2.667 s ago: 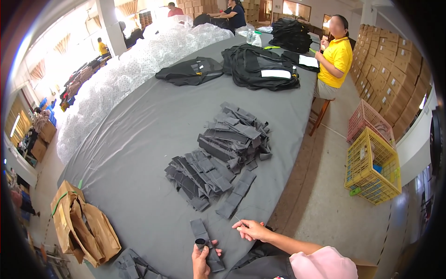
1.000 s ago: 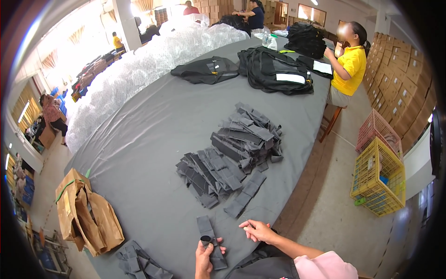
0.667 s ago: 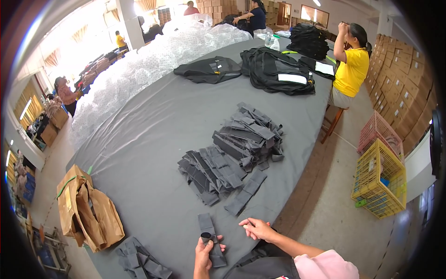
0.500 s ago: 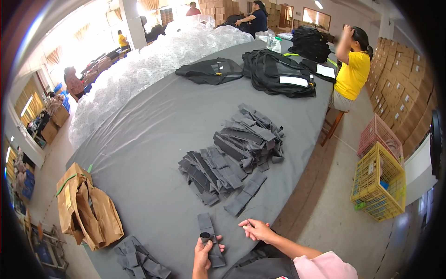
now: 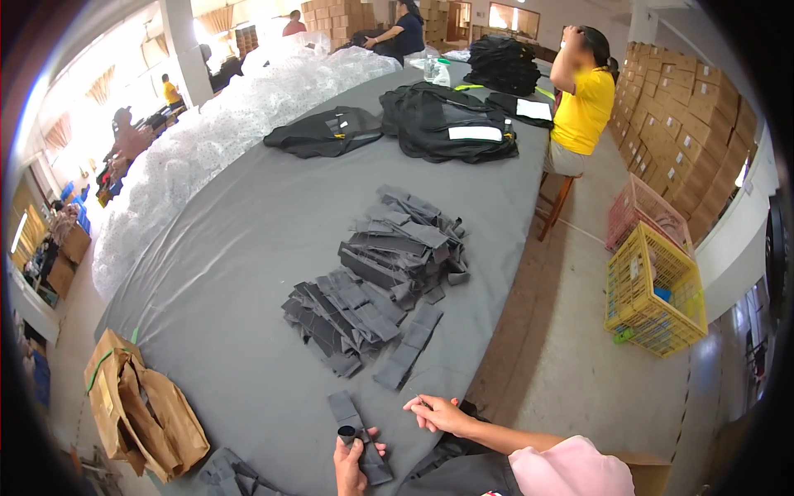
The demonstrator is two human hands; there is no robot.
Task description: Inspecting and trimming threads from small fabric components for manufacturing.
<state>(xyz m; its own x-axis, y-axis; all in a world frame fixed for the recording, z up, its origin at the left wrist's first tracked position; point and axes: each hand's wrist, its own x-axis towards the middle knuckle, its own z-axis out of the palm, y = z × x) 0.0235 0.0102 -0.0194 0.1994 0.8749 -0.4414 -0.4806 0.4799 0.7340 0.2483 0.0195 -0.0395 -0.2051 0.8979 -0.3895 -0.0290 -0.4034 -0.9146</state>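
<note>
My left hand point(image 5: 354, 465) is closed on a dark grey fabric strip point(image 5: 343, 407) near the table's front edge. The strip bends into an upright loop point(image 5: 347, 431) beside my thumb, and its flat ends stretch above and below my fingers. To the right, my right hand point(image 5: 438, 415) pinches a small, thin dark tool point(image 5: 424, 403) whose kind I cannot make out. It is apart from the strip. Just beyond my hands lies a single folded strip point(image 5: 408, 347), next to a loose pile of similar grey strips point(image 5: 339, 318). A second, taller heap point(image 5: 409, 244) adjoins that pile farther back.
An open brown paper bag point(image 5: 145, 413) and more strips point(image 5: 234, 475) lie at the left. Black mesh bags point(image 5: 447, 120) and clear plastic wrap point(image 5: 223, 140) occupy the far table. A person in yellow point(image 5: 583, 112) sits at the right edge, near plastic crates point(image 5: 653, 289).
The whole scene has shifted left in the picture as the view turned. Both hands keep nearly the same pose, the left still on the strip and the right still pinching the small tool.
</note>
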